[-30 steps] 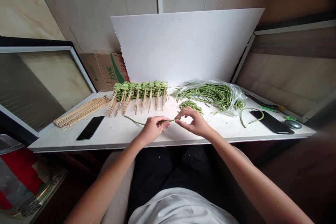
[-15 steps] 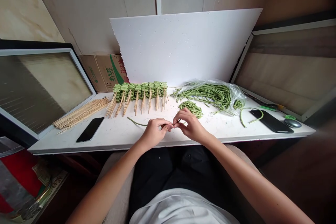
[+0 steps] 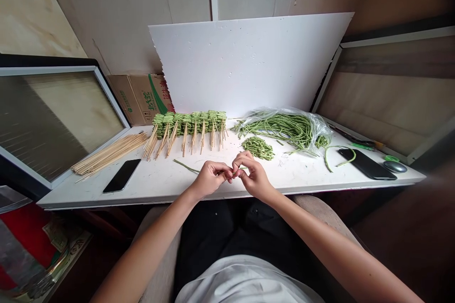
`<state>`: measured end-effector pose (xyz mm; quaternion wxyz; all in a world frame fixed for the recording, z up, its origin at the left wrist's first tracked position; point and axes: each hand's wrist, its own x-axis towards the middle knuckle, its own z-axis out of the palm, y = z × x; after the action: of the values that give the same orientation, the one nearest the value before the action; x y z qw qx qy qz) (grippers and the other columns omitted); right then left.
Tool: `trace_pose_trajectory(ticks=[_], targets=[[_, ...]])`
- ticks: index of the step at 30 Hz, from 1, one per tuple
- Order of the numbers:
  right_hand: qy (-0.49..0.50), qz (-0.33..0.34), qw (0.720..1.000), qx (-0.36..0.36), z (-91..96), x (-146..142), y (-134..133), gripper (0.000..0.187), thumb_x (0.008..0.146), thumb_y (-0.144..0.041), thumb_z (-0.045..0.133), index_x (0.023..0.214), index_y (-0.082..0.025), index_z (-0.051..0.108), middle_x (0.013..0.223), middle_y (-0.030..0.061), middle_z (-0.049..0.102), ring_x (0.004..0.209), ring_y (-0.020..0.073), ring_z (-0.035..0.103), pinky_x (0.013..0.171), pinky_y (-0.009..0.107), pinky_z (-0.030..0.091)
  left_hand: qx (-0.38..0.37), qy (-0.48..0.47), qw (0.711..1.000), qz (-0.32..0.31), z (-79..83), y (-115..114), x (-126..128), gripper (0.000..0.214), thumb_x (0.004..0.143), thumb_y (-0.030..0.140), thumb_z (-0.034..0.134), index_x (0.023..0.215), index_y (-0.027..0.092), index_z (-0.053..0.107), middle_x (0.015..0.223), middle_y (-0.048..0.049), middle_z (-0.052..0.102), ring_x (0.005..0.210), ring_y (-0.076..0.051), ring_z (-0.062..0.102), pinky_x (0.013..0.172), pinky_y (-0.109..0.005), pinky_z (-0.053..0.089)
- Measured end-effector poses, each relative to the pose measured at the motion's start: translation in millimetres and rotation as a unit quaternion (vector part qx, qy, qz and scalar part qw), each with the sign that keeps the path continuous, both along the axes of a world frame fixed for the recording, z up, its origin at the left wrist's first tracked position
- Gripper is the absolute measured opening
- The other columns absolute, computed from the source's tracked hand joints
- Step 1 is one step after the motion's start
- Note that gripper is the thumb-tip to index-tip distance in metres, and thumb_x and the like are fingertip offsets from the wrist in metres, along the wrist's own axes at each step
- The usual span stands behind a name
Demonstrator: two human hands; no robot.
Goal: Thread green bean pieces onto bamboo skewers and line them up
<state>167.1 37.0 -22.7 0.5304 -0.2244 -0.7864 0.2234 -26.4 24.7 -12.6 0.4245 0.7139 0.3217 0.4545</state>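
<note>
A long green bean (image 3: 185,166) sticks out to the left from behind my left hand (image 3: 210,180), whose fingers are pinched around it. My right hand (image 3: 253,176) meets the left at the fingertips, thumb and fingers closed on the same bean; a short green bit shows between them. The exact grip is partly hidden by the fingers. Just behind my right hand lies a heap of short cut bean pieces (image 3: 258,147). Farther back, a clear plastic bag (image 3: 322,128) holds a bundle of long green beans (image 3: 284,125).
Rows of bean skewers (image 3: 188,125) are stacked at the back left, sticks toward me. Loose bamboo sticks (image 3: 110,151) and a phone (image 3: 122,176) lie left. Right are a single bean (image 3: 329,161), a black phone-like slab (image 3: 368,164) and a mouse (image 3: 395,166). A white board (image 3: 249,66) stands behind.
My right hand has shifted slightly left, closer against the left hand. A green bean end now shows by the right fingers. The things on the table have stayed put.
</note>
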Motion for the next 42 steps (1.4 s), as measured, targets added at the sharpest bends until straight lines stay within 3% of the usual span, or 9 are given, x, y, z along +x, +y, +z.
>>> trace_pose_trajectory(ticks=[6,10,14,19,24,31,34,37,42], targets=[[0.001,-0.029,0.998,0.057,2.5,3.7,3.8,0.018,0.106,-0.028,0.063,0.088,-0.025,0.065,0.081,0.0048,0.068,0.091,0.0257,0.055,0.086,0.043,0.047,-0.039,0.014,0.999,0.003,3.2,-2.2,-2.6,0.043,0.095,0.053,0.075,0.085,0.012,0.077,0.071,-0.0059,0.072,0.054,-0.009,0.052,0.057,-0.024,0.044],[-0.049,-0.076,0.977,0.193,9.5,15.0,10.2,0.009,0.103,-0.020,0.067,0.099,-0.027,0.072,0.087,0.0046,0.074,0.091,0.0253,0.058,0.089,0.045,0.047,-0.034,0.038,0.997,0.056,7.6,-6.8,-6.3,0.037,0.100,0.050,0.071,0.107,0.014,0.075,0.072,-0.0023,0.071,0.049,-0.008,0.051,0.055,-0.024,0.046],[-0.108,-0.103,0.956,0.254,9.3,20.3,12.1,0.015,0.102,-0.015,0.065,0.106,-0.028,0.073,0.092,0.0050,0.076,0.096,0.0263,0.059,0.087,0.044,0.046,0.014,0.068,0.993,0.095,10.5,-10.9,-4.4,0.027,0.101,0.042,0.069,0.098,0.016,0.076,0.075,-0.0029,0.073,0.052,-0.010,0.054,0.057,-0.024,0.047],[-0.070,-0.095,0.973,0.196,1.6,9.3,6.1,0.022,0.100,-0.007,0.056,0.097,-0.025,0.068,0.085,0.0059,0.071,0.093,0.0265,0.055,0.084,0.044,0.046,0.111,0.079,0.980,0.144,8.5,-14.2,5.7,0.017,0.096,0.021,0.068,0.083,0.016,0.077,0.076,-0.0041,0.074,0.062,-0.013,0.062,0.062,-0.025,0.048],[0.015,-0.076,0.990,0.121,-5.8,-2.4,-1.8,0.024,0.100,-0.008,0.053,0.087,-0.026,0.064,0.078,0.0048,0.066,0.087,0.0262,0.051,0.081,0.042,0.045,0.155,0.076,0.974,0.148,5.6,-16.0,10.7,0.026,0.090,0.007,0.060,0.072,0.017,0.076,0.069,-0.0028,0.072,0.066,-0.014,0.063,0.068,-0.026,0.049],[0.039,-0.028,0.999,-0.017,-5.5,4.8,11.2,0.027,0.103,-0.046,0.067,0.085,-0.026,0.068,0.084,0.0060,0.066,0.091,0.0275,0.059,0.087,0.044,0.048,0.018,-0.011,0.990,0.136,-6.6,12.8,-10.6,0.026,0.095,0.032,0.068,0.081,0.013,0.078,0.065,-0.0039,0.068,0.052,-0.011,0.055,0.055,-0.024,0.047],[-0.035,-0.085,0.996,0.010,-9.5,16.9,31.2,0.026,0.099,-0.049,0.074,0.087,-0.027,0.077,0.092,0.0079,0.070,0.100,0.0305,0.060,0.096,0.048,0.045,-0.013,-0.034,0.989,0.146,-13.8,29.4,-24.9,0.034,0.095,0.045,0.072,0.089,0.012,0.081,0.071,-0.0058,0.070,0.053,-0.010,0.053,0.054,-0.023,0.044],[-0.103,-0.169,0.980,0.024,-24.6,33.2,57.7,0.027,0.097,-0.051,0.074,0.088,-0.027,0.083,0.090,0.0103,0.074,0.096,0.0328,0.058,0.091,0.050,0.045,-0.016,-0.047,0.985,0.163,-20.5,38.1,-31.5,0.039,0.096,0.050,0.072,0.097,0.012,0.082,0.077,-0.0070,0.070,0.059,-0.010,0.052,0.055,-0.023,0.042],[-0.187,-0.202,0.961,-0.028,-50.1,51.1,82.5,0.025,0.098,-0.044,0.074,0.087,-0.025,0.085,0.090,0.0109,0.078,0.091,0.0316,0.060,0.090,0.050,0.045,-0.037,-0.043,0.989,0.134,-26.7,38.8,-28.1,0.041,0.096,0.046,0.071,0.112,0.010,0.082,0.085,-0.0088,0.072,0.064,-0.011,0.055,0.063,-0.025,0.050]])
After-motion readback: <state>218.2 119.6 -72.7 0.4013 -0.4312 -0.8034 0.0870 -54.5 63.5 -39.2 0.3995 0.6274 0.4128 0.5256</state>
